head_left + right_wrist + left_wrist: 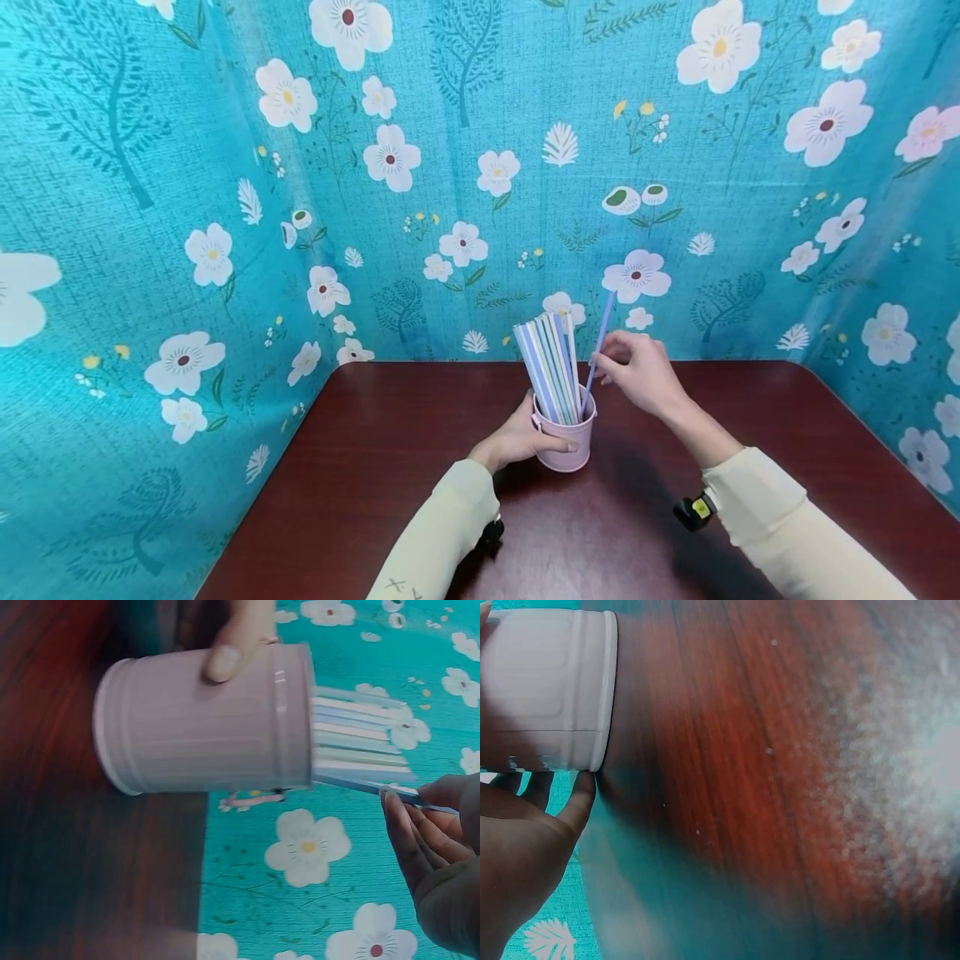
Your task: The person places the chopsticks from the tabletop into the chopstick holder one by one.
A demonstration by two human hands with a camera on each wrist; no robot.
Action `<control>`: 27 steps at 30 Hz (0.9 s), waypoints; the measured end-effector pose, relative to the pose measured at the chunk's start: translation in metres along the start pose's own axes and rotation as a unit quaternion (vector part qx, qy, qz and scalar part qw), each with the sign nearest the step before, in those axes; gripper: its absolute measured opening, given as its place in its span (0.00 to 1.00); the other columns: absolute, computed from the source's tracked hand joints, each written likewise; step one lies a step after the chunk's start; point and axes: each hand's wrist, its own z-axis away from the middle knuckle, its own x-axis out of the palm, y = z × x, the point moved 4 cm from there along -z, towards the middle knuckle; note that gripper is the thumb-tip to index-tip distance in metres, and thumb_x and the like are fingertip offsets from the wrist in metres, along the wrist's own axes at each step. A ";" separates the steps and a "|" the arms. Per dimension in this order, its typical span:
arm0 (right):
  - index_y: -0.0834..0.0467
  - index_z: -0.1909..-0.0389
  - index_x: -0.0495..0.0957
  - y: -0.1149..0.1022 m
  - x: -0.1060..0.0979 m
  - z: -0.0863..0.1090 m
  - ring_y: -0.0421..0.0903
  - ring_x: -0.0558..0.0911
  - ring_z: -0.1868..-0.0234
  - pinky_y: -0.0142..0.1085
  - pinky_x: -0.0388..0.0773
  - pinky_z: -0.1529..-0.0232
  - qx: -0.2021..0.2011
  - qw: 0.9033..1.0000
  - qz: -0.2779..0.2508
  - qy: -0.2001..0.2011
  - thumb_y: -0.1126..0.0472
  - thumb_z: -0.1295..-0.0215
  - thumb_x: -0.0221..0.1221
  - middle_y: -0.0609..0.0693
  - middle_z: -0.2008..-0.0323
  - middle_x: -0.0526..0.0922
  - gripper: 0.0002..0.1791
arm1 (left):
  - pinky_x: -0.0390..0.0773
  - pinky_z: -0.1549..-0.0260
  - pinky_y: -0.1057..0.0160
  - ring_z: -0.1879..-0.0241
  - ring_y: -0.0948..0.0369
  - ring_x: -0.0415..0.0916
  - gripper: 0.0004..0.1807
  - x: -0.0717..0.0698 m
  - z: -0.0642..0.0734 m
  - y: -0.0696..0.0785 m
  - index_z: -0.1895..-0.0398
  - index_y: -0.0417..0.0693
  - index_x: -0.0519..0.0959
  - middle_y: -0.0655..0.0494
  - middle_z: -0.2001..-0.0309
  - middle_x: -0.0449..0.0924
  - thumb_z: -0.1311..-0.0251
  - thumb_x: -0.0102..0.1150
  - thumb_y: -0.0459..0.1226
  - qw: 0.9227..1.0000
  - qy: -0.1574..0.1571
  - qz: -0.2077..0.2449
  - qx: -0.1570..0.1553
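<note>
A small pink pail (564,446) stands on the table, filled with a bundle of thin pastel straw-like sticks (546,367) in blue, white and pale green. My left hand (521,435) wraps the pail from its left side, the thumb across the front near the rim. At the pail's right, my right hand (637,371) pinches one blue straw-like stick (606,321) between thumb and fingers. In the right wrist view, this blue stick (349,784) still has its lower end inside the pail, apart from the others at their upper ends.
The dark red-brown wooden table (397,467) runs back to a turquoise flowered curtain (450,208), which also hangs along both sides. A thin pink handle (255,800) hangs at the pail's side. Black devices are strapped to both wrists.
</note>
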 end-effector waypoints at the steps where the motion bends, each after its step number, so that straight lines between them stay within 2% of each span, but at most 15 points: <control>1: 0.64 0.60 0.82 0.003 0.002 0.001 0.48 0.87 0.73 0.35 0.83 0.72 0.001 1.000 0.007 -0.007 0.66 0.31 0.64 0.56 0.69 0.88 0.04 | 0.65 0.32 0.55 0.39 0.63 0.70 0.56 0.000 0.000 0.001 0.25 0.64 0.55 0.64 0.34 0.68 0.54 0.82 0.35 1.000 -0.001 0.000 0.000; 8: 0.61 0.65 0.85 0.014 0.015 0.005 0.44 0.82 0.70 0.40 0.78 0.66 -0.023 0.996 0.088 -0.019 0.64 0.34 0.67 0.49 0.72 0.86 0.03 | 0.66 0.33 0.54 0.39 0.63 0.70 0.57 0.003 -0.002 0.002 0.24 0.64 0.53 0.64 0.34 0.68 0.53 0.81 0.35 1.000 -0.010 0.001 0.006; 11: 0.60 0.66 0.85 0.019 0.019 0.006 0.44 0.81 0.70 0.42 0.78 0.65 -0.022 0.994 0.103 -0.027 0.63 0.34 0.67 0.48 0.72 0.86 0.03 | 0.66 0.32 0.54 0.38 0.63 0.70 0.57 0.004 -0.003 0.002 0.24 0.66 0.52 0.64 0.33 0.67 0.53 0.81 0.36 1.000 -0.015 0.001 0.008; 21: 0.61 0.69 0.84 0.029 0.035 0.006 0.42 0.73 0.77 0.35 0.70 0.75 -0.041 0.995 0.088 -0.030 0.67 0.36 0.66 0.46 0.79 0.79 0.03 | 0.66 0.33 0.56 0.38 0.63 0.70 0.58 0.004 -0.004 0.000 0.23 0.62 0.52 0.62 0.32 0.67 0.52 0.80 0.33 1.000 -0.011 0.005 0.014; 24: 0.62 0.68 0.85 0.032 0.041 0.006 0.41 0.73 0.77 0.35 0.70 0.76 -0.035 0.995 0.083 -0.033 0.67 0.36 0.67 0.46 0.78 0.80 0.02 | 0.67 0.34 0.55 0.38 0.62 0.70 0.58 0.003 -0.003 -0.002 0.22 0.60 0.51 0.60 0.32 0.67 0.52 0.79 0.32 1.000 -0.010 0.005 0.017; 27: 0.62 0.67 0.86 0.035 0.045 0.008 0.42 0.73 0.76 0.35 0.70 0.76 -0.020 0.995 0.082 -0.045 0.67 0.36 0.67 0.47 0.77 0.80 0.02 | 0.66 0.34 0.56 0.37 0.63 0.69 0.59 0.004 -0.001 -0.006 0.22 0.63 0.50 0.62 0.31 0.65 0.51 0.79 0.33 1.000 -0.017 0.005 0.010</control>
